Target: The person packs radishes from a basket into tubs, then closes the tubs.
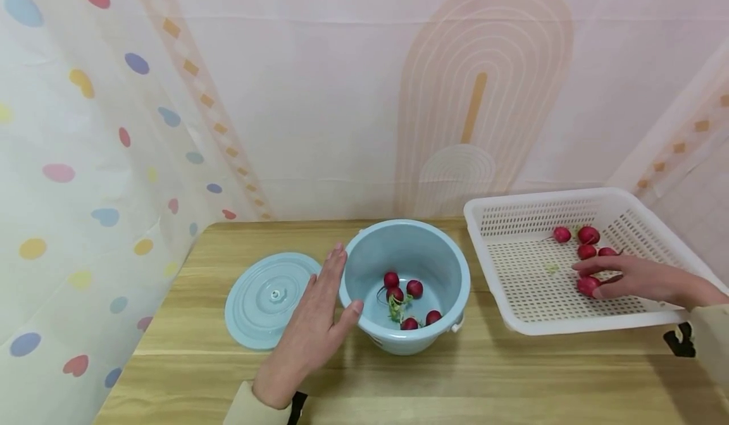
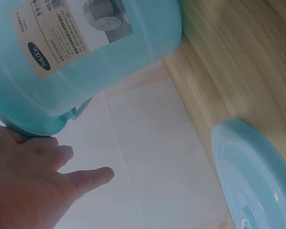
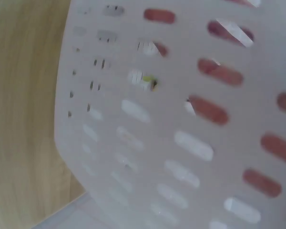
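Note:
My left hand (image 1: 310,333) is held with straight fingers against the left rim of a light blue bucket (image 1: 404,344); the left wrist view also shows its fingers (image 2: 50,151) at the rim. Several red radishes lie in the bucket, one radish (image 1: 414,288) at its middle and some with green leaves. At the right, my right hand (image 1: 640,277) reaches into a white slotted basket (image 1: 512,286), fingers and thumb curled about a radish (image 1: 588,285). Several others, including a radish (image 1: 588,235), lie behind it. The basket wall (image 3: 148,124) hides the right hand's grip in the right wrist view.
A round light blue lid (image 1: 267,298) lies flat on the wooden table (image 1: 182,362), left of the bucket. Behind the table hangs a patterned curtain (image 1: 330,96). The bucket carries a printed label (image 2: 52,43) on its side.

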`<action>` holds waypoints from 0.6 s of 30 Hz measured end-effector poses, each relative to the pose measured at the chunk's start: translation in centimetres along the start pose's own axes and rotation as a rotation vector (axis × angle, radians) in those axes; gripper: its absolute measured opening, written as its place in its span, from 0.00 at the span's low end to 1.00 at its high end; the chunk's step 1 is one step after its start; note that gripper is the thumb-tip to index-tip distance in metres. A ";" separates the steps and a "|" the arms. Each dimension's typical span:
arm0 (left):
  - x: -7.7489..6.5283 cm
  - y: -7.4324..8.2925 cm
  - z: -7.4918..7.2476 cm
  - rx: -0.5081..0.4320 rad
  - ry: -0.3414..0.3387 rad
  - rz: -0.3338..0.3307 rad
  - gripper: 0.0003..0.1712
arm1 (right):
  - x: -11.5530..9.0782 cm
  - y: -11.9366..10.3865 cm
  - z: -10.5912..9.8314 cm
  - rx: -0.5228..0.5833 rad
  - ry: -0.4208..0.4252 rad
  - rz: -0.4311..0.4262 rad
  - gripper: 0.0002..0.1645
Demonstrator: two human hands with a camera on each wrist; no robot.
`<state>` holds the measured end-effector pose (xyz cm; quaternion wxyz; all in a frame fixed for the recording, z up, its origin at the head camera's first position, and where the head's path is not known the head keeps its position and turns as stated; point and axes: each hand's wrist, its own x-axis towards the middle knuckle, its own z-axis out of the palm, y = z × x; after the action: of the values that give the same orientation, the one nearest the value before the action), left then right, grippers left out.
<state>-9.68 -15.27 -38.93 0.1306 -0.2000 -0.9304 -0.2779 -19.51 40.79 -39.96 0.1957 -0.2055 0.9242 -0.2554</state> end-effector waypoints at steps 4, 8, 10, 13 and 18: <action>0.0 -0.1 0.0 0.003 0.001 0.000 0.44 | 0.2 0.1 0.1 -0.028 0.015 -0.036 0.30; 0.0 -0.1 0.1 0.005 0.004 0.002 0.44 | 0.4 0.4 0.3 -0.063 0.033 -0.097 0.25; 0.0 -0.2 0.1 0.003 0.005 0.004 0.44 | 0.4 0.6 0.4 -0.063 0.036 -0.128 0.22; 0.0 -0.2 0.2 0.003 0.008 0.011 0.44 | 0.4 0.7 0.5 -0.057 0.046 -0.159 0.21; 0.0 -0.2 0.2 0.007 0.013 0.010 0.44 | 0.3 0.0 0.5 -0.055 0.101 -0.118 0.21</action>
<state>-9.80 -15.29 -39.18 0.1388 -0.2026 -0.9295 -0.2750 -19.50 40.42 -40.44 0.1279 -0.2518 0.9259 -0.2511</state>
